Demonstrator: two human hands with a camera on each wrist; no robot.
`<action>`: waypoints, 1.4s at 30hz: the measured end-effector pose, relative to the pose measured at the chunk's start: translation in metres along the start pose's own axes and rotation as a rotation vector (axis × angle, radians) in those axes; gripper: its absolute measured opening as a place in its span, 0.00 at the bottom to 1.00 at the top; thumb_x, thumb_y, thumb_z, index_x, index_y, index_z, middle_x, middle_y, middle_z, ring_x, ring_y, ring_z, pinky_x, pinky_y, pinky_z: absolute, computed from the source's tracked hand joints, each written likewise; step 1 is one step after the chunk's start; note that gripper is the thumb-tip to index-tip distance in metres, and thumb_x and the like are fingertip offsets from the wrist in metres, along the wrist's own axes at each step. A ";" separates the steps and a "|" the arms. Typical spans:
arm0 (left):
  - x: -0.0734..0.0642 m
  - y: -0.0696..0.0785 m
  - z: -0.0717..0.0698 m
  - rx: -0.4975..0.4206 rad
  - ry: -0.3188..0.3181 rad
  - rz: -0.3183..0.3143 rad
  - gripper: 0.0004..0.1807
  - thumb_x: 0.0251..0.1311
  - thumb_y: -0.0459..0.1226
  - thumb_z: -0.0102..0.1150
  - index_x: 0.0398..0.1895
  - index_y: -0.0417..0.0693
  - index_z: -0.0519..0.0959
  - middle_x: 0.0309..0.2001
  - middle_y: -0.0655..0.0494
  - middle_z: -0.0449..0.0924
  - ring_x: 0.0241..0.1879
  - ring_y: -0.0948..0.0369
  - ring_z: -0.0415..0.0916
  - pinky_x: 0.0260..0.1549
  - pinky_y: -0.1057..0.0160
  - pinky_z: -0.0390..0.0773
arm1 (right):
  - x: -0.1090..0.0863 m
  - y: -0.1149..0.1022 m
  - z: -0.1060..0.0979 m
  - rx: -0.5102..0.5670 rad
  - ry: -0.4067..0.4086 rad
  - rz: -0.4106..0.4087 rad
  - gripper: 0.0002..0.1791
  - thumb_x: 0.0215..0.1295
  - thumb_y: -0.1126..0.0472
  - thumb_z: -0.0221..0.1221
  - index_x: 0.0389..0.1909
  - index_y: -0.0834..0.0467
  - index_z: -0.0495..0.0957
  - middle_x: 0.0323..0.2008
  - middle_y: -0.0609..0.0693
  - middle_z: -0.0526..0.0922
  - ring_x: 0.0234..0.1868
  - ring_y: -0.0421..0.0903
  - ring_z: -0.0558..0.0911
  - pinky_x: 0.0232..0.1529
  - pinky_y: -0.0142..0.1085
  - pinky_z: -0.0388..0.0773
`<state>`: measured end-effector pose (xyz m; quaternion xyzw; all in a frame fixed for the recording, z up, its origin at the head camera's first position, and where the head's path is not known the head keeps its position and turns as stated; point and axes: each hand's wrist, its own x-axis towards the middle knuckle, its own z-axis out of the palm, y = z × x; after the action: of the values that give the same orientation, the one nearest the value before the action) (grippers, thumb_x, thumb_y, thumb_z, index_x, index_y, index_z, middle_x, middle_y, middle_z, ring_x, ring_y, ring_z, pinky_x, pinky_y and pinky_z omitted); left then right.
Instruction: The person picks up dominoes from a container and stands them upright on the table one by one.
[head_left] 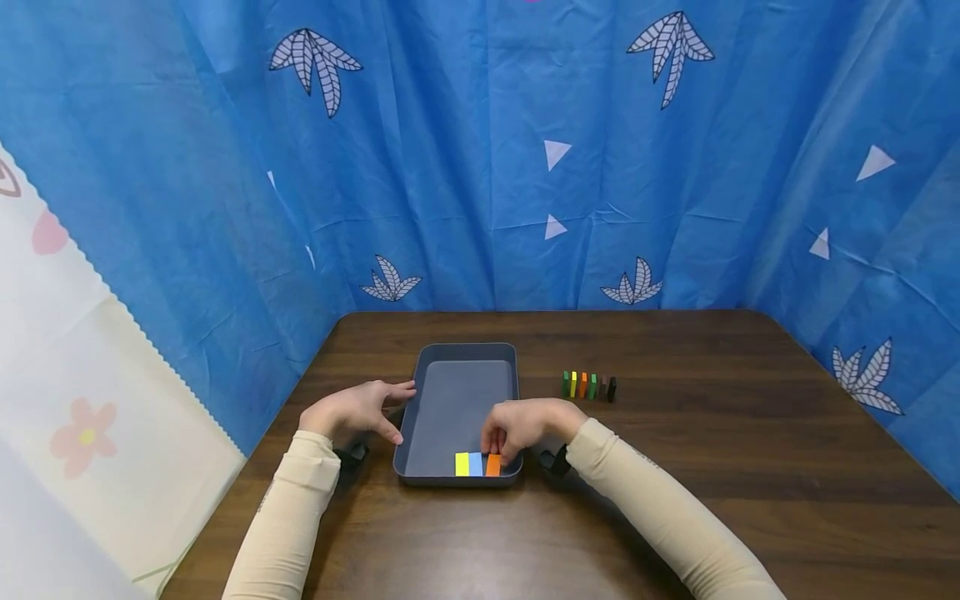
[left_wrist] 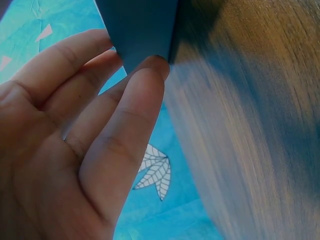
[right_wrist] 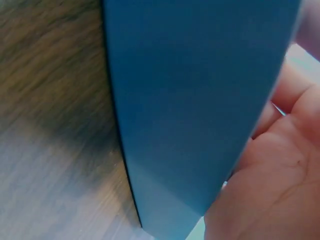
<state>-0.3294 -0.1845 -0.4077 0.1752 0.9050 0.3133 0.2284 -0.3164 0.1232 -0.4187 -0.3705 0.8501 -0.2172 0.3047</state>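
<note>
A dark grey rectangular tray (head_left: 450,417) lies on the table. Along its near end, inside, are a yellow block (head_left: 462,465), a light blue block (head_left: 476,464) and an orange block (head_left: 492,466). The yellow and blue ones sit side by side; a small gap parts the blue from the orange. Reaching over the tray's right wall, my right hand (head_left: 528,423) pinches the orange block with bent fingers and thumb. My left hand (head_left: 356,410) rests its fingertips and thumb on the left wall. The right wrist view shows mostly the tray's outer wall (right_wrist: 190,100), which hides the fingertips.
Right of the tray, several small thin blocks (head_left: 583,385) stand upright in a row, in green, yellow, orange, brown and black. The wooden table (head_left: 720,433) reaches back to a blue curtain (head_left: 517,167). A white flowered cloth (head_left: 90,375) hangs on the left.
</note>
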 end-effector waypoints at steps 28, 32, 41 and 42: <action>0.001 0.000 -0.002 0.057 -0.022 0.039 0.52 0.46 0.39 0.79 0.75 0.43 0.63 0.80 0.50 0.52 0.74 0.41 0.60 0.65 0.46 0.72 | -0.010 0.002 -0.007 0.100 -0.043 -0.126 0.15 0.63 0.77 0.59 0.45 0.59 0.87 0.35 0.44 0.83 0.32 0.37 0.77 0.40 0.28 0.81; 0.002 0.001 -0.004 0.068 -0.017 0.044 0.52 0.46 0.39 0.80 0.76 0.43 0.63 0.80 0.50 0.52 0.74 0.41 0.59 0.66 0.46 0.72 | -0.011 0.004 -0.007 0.122 -0.033 -0.163 0.15 0.62 0.78 0.59 0.45 0.60 0.87 0.35 0.44 0.84 0.31 0.36 0.77 0.39 0.27 0.81; 0.001 -0.001 -0.003 0.093 -0.016 0.055 0.52 0.46 0.39 0.80 0.76 0.43 0.62 0.79 0.48 0.53 0.75 0.42 0.59 0.66 0.45 0.71 | -0.009 0.006 -0.002 0.174 -0.028 -0.234 0.13 0.60 0.78 0.61 0.41 0.62 0.87 0.34 0.47 0.87 0.31 0.35 0.79 0.39 0.29 0.84; 0.002 0.000 -0.003 0.101 -0.016 0.055 0.52 0.46 0.39 0.80 0.76 0.43 0.63 0.79 0.48 0.53 0.75 0.43 0.59 0.66 0.45 0.71 | -0.009 0.006 -0.002 0.179 -0.031 -0.236 0.13 0.61 0.78 0.61 0.41 0.62 0.87 0.34 0.47 0.86 0.31 0.35 0.79 0.39 0.29 0.84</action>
<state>-0.3323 -0.1855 -0.4063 0.2137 0.9128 0.2718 0.2175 -0.3158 0.1344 -0.4173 -0.4427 0.7730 -0.3208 0.3217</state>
